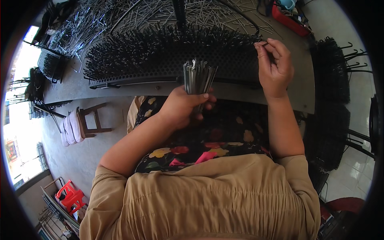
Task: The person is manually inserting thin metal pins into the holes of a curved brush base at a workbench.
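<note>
My left hand [182, 106] is wrapped around a bundle of thin metal strips [194, 78], held upright over my lap, their small looped ends pointing up. Just behind the bundle stands a black perforated rack [232, 70] on the table, packed with rows of dark, hook-ended pieces [132, 52]. My right hand [276, 66] is raised at the rack's right end, thumb and index finger pinched together. A small dark bit shows at those fingertips, too little to name. The other fingers of that hand are curled.
Loose metal strips [228, 16] lie heaped across the back of the grey table [296, 86]. A red bin [290, 20] stands at the far right. More black racks with hooks [332, 72] line the right side. To the left are a wooden stool [94, 120] and a red plastic chair [71, 197].
</note>
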The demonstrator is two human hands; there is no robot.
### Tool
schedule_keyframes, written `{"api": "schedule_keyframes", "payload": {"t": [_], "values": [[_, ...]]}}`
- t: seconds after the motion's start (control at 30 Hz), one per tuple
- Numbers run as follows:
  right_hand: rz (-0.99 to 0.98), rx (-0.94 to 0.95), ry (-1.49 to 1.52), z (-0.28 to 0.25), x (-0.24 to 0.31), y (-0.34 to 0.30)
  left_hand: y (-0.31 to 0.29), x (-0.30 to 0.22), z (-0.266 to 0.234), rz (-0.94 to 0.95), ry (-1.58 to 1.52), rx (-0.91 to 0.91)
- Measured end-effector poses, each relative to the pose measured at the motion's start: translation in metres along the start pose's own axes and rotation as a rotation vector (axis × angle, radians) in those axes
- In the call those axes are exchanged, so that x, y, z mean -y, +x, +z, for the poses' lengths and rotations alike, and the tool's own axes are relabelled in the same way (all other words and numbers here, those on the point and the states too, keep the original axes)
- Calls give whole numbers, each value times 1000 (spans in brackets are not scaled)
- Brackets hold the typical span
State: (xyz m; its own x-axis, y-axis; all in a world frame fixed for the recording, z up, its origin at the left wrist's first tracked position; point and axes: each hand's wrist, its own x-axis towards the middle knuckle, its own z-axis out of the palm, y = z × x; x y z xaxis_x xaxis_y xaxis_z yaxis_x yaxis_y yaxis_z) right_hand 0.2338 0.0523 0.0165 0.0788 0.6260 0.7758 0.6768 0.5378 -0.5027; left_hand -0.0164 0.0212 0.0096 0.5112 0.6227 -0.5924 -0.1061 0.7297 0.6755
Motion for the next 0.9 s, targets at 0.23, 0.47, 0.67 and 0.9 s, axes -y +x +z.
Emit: {"api": "schedule_keyframes", "payload": {"t": [0.23,0.47,0.67,0.9], "values": [[-159,38,-170,4,0,7,3,6,-6,38,-7,-10],[343,157,-61,4,46,-8,7,10,-8,102,-5,-77],[896,444,565,6,60,-21,-2,1,13,131,-2,-10],[688,45,425,-12,29,-4,8,8,-1,82,68,-9]]}}
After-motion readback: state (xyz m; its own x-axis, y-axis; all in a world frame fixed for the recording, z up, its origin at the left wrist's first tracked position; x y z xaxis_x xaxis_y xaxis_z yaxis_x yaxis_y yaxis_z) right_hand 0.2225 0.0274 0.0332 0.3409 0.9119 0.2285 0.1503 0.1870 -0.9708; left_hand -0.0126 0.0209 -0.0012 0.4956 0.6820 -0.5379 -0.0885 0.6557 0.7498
